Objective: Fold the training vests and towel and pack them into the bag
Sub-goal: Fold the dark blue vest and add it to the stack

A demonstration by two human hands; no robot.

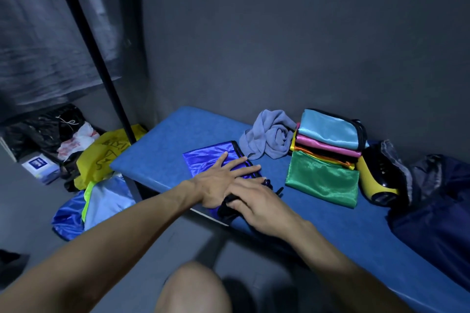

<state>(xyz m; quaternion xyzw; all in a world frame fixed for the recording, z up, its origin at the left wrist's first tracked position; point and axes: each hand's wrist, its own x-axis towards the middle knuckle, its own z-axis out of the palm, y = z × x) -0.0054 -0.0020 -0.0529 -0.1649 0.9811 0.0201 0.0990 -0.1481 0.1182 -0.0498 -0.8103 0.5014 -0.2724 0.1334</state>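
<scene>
Blue vest (203, 157) under my flat left hand (218, 180); my right hand (256, 201) pinches its black trim at near edge.

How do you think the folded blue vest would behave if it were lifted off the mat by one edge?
The blue vest would probably go floppy and unfold: it looks like thin fabric. Its glossy sheen suggests that it is slippery, so it may slide on the mat. The left hand presses it flat, which hints that the folds do not hold alone.
</scene>
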